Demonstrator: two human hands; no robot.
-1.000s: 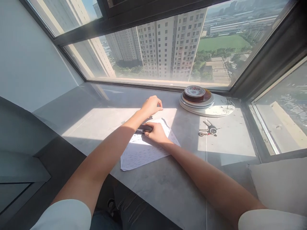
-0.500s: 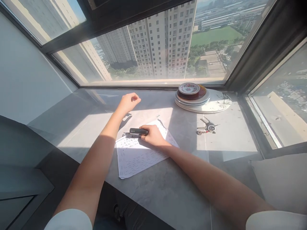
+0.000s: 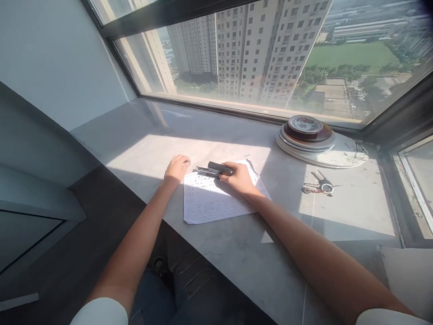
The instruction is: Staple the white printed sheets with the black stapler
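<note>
Ledge: the gray ledge (image 3: 233, 253) is under it all, with bright sun on part of it. Looking past the glare should help with the small parts.
Plates: a pile of plates (image 3: 304, 125) sits far right, well apart from the hands, so it should not get in the way.
Paper: the paper (image 3: 216, 201) lies in the middle, its far edge by the stapler. It could slide if bumped, so a light touch is best.
Right hand: the right hand (image 3: 238, 177) has its fingers wrapped around the stapler's right end. A firm, still grip should stop it from tipping.
Left hand: the left hand (image 3: 176, 170) is just left of the paper, fingers curled. I cannot tell if they pinch something. Fingertips should stay out of the stapler's gap.
Stapler: the black stapler (image 3: 221, 168) is over the paper's far part, its top apart from the metal below. Go slowly; it could snap shut.
Little winged thing: the little winged thing (image 3: 326, 186) is to the right, near the plates.
</note>
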